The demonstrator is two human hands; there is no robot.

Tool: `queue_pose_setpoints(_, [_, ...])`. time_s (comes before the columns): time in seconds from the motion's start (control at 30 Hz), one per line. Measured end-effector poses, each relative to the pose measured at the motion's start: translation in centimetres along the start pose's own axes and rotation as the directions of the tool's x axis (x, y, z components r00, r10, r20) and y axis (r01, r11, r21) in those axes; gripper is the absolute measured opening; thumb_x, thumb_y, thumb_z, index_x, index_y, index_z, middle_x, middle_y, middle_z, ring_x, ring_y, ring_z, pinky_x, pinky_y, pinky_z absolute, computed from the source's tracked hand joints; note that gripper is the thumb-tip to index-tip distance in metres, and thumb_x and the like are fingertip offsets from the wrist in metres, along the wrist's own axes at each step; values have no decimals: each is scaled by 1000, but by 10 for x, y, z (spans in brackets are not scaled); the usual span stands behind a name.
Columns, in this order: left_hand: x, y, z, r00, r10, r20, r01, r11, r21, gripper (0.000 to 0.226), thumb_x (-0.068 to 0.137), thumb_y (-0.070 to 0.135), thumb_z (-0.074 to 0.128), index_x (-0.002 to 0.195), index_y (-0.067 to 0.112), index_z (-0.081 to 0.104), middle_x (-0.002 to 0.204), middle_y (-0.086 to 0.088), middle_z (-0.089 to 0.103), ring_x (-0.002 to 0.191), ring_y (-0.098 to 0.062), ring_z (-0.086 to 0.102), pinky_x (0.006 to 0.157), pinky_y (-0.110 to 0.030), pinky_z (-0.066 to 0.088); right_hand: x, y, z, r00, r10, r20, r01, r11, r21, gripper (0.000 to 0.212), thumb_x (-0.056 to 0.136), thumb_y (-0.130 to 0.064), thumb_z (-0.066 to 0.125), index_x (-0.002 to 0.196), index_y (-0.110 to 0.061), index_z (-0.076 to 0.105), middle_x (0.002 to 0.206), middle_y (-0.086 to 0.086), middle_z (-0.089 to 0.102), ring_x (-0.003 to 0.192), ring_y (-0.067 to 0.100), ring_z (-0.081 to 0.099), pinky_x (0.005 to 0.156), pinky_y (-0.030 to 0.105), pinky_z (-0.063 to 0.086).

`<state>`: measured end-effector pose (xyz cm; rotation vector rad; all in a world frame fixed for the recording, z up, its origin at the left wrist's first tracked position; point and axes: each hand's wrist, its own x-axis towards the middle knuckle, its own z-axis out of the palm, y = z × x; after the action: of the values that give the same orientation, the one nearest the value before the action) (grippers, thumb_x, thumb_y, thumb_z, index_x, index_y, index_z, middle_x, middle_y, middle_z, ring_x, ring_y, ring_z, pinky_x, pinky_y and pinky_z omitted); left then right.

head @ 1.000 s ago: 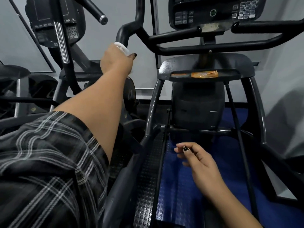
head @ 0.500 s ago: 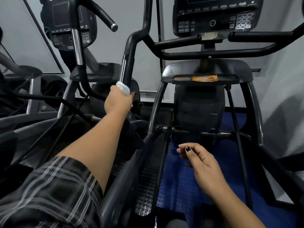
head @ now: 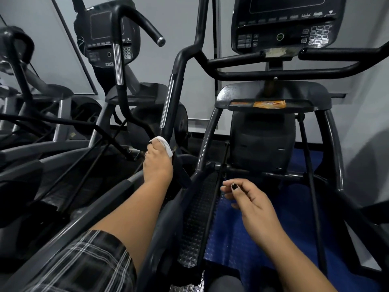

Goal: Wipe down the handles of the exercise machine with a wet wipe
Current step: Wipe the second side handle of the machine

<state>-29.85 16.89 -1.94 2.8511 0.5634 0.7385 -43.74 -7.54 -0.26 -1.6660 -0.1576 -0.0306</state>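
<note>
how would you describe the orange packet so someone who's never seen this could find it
Start at the big black console of the nearest exercise machine, top right. Just below its curved black handlebars sits a flat dark tray. The crinkled orange plastic packet lies on that tray, the brightest warm-coloured item among the black and grey machine parts.

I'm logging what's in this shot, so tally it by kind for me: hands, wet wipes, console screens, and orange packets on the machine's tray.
Hands: 2, the left hand and the right hand
Wet wipes: 1, the wet wipe held against the handle
Console screens: 2, near console, far console
Orange packets: 1, the orange packet
Total: 6
</note>
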Motion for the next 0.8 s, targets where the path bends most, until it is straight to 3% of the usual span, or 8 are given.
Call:
queue_pose_setpoints(0.07, [-9,-4,-5,998,-25,64,24,1000,21,59,95,31,61,131,-5,32,120,-20,53,102,-34,63,76,-37,52,-7,-2,0,1000,-10,4,10,1000,9,30,100,-23,46,95,-42,68,102,-16,71,100,2,64,89,31,50])
queue_pose_setpoints(0.2, [-29,-15,-12,985,-50,165,40,997,60,79,90,58,53,133,-4,28,126,-20,52,110,-34,59,82,-40,49,-17,-2,-1,1000,-3,1,3,1000,22,29,100,-22,46,96,-40,69,102,-16,71,99,2,64,90,32,50])
queue_pose_setpoints(0.33, [-40,-16,-25,945,-78,317,83,997,-4,127,65,82,61,145,-4,13,142,-18,39,132,-33,41,103,-45,40,-21,-6,1,1000,18,13,-18,1000,25,26,101,-22,46,99,-36,68,100,-17,71,99,0,64,90,29,50])
queue_pose_setpoints(0.4, [-31,-17,-31,898,-91,430,151,983,-108,140,58,81,69,149,-5,7,147,-20,34,136,-34,37,110,-45,37,-22,-9,2,1000,8,18,-8,999,32,25,100,-22,47,99,-35,68,100,-18,71,98,-1,64,88,26,49])
queue_pose_setpoints(0.5, [-22,-20,-30,874,-74,481,161,976,-144,118,74,56,76,147,-7,9,145,-22,36,133,-36,41,109,-43,39,-23,-11,5,1000,1,18,-2,999,39,24,100,-23,47,100,-35,68,100,-18,70,97,-2,64,85,24,48])
queue_pose_setpoints(0.6, [-29,-20,-23,949,-23,314,27,1000,-10,81,92,30,64,144,-9,16,143,-20,38,131,-32,44,103,-37,39,-23,-10,8,1000,0,23,-1,1000,27,25,100,-20,48,100,-33,68,99,-19,71,96,-3,64,84,23,49])
queue_pose_setpoints(0.7, [-19,-21,-19,984,57,167,-35,990,-134,63,93,38,61,131,-5,34,130,-18,48,118,-32,53,93,-38,45,-17,-6,6,1000,9,17,-9,1000,22,25,100,-20,48,99,-32,69,99,-17,71,98,-2,64,88,24,50])
queue_pose_setpoints(0.8, [9,-9,-19,994,24,105,5,965,-261,58,88,48,63,116,2,43,118,-14,55,108,-31,58,86,-41,51,-7,2,-2,999,31,-16,-31,999,28,27,100,-18,48,99,-33,70,99,-15,72,96,-1,65,87,26,49])
